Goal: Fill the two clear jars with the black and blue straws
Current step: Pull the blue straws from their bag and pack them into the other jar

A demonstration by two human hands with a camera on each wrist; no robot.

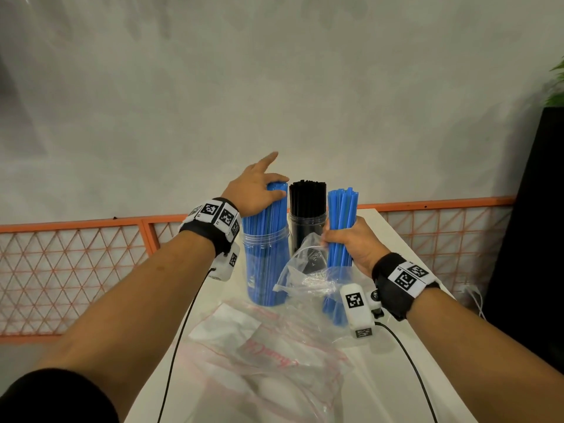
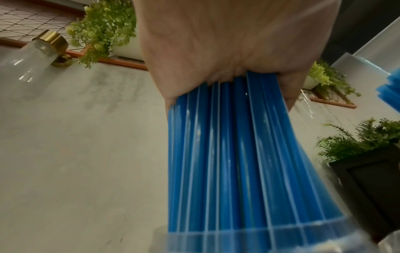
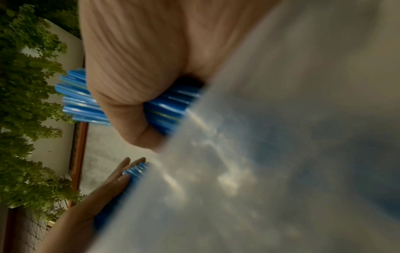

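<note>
Two clear jars stand at the far end of the white table (image 1: 393,236). The left jar (image 1: 265,270) is packed with upright blue straws (image 1: 268,215). My left hand (image 1: 262,187) rests with straight fingers over their tops, palm against them (image 2: 227,48). The jar behind (image 1: 306,230) holds black straws (image 1: 306,196). My right hand (image 1: 348,242) grips a second bundle of blue straws (image 1: 341,209) upright, to the right of the jars. That bundle's lower end sits inside a clear plastic bag (image 1: 305,276), which blurs most of the right wrist view (image 3: 281,154).
Crumpled empty plastic bags (image 1: 268,355) lie on the near part of the table. Black cables run from both wrists along the table. An orange mesh fence (image 1: 76,270) runs behind, and a black planter (image 1: 534,239) stands at the right.
</note>
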